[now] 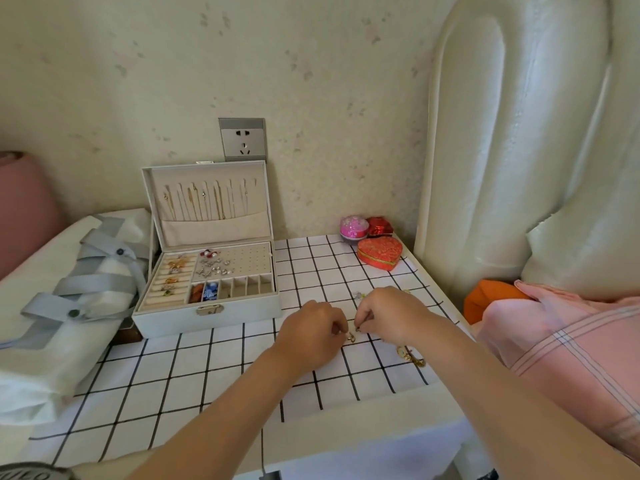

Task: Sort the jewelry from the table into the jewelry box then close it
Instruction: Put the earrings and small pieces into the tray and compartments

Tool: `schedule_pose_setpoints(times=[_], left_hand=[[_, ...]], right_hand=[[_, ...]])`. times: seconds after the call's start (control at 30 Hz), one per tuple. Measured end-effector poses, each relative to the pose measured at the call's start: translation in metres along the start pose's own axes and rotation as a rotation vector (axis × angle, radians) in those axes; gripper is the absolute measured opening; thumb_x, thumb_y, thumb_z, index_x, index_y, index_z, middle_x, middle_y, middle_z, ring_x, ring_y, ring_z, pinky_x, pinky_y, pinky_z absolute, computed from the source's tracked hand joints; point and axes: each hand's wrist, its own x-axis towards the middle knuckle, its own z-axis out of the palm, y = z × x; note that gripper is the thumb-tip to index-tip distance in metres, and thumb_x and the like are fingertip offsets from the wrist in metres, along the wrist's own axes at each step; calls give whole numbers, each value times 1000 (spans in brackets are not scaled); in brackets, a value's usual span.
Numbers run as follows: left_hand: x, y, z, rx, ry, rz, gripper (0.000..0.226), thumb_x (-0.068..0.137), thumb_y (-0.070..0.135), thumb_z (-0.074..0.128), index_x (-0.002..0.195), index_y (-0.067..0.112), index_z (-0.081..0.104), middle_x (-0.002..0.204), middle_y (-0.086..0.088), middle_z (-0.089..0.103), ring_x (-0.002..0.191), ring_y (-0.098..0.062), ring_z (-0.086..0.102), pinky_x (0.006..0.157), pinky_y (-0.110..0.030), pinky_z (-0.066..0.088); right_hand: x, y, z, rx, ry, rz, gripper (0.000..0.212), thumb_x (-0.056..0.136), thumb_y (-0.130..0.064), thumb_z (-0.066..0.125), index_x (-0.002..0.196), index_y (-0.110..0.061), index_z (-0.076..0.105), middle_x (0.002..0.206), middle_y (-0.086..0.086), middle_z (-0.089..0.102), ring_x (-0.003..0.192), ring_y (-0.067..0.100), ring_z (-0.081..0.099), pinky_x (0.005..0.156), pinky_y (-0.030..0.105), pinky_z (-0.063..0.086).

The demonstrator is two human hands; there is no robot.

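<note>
A white jewelry box point(242, 311) stands open at the table's back left, its lid upright with necklaces hanging inside and rings, earrings and beads in the tray. Both hands meet over the checked tablecloth point(194, 372) to the right of the box. My left hand point(310, 332) pinches a small gold earring point(351, 337) with curled fingers. My right hand point(391, 315) pinches a tiny piece just beside it, too small to tell what. A gold bracelet point(410, 355) lies near my right wrist. Small pale jewelry pieces point(360, 295) show behind my right hand.
A red heart-shaped box point(380, 252), a pink round box point(354, 228) and a small red box point(380, 226) sit at the back right. A white bag with grey straps point(86, 289) lies left of the jewelry box. A padded headboard point(519, 150) and pink bedding point(568, 341) border the right.
</note>
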Motion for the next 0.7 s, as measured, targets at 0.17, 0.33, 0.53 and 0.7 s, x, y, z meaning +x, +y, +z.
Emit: schedule_pose_setpoints(times=[0.17, 0.33, 0.53, 0.7], left_hand=[[-1, 6, 2, 1, -14, 45, 18, 87, 43, 65, 103, 37, 68, 94, 14, 59, 95, -8, 48, 79, -30, 49], [0, 4, -1, 34, -44, 54, 13, 90, 39, 65, 98, 30, 70, 100, 9, 60, 100, -11, 50, 80, -29, 47], [-4, -3, -6, 20, -28, 61, 12, 93, 35, 62, 97, 25, 64, 96, 10, 61, 94, -9, 52, 77, -25, 45], [-6, -11, -30, -163, 3, -47, 5, 90, 34, 66, 92, 30, 63, 88, 17, 65, 72, 2, 53, 69, -21, 45]], right_hand=[[4, 5, 1, 33, 2, 13, 18, 91, -19, 63, 87, -24, 80, 97, -12, 74, 84, -2, 60, 81, 30, 55], [6, 8, -1, 134, 40, 37, 16, 89, -22, 66, 82, -29, 79, 78, -21, 68, 84, 4, 65, 83, 31, 54], [7, 1, -7, 366, 41, 38, 13, 90, -25, 69, 80, -30, 76, 88, -16, 72, 83, -3, 65, 81, 26, 53], [11, -25, -23, 564, 59, 36, 13, 95, -24, 65, 88, -22, 75, 85, -13, 76, 51, 9, 60, 67, 37, 58]])
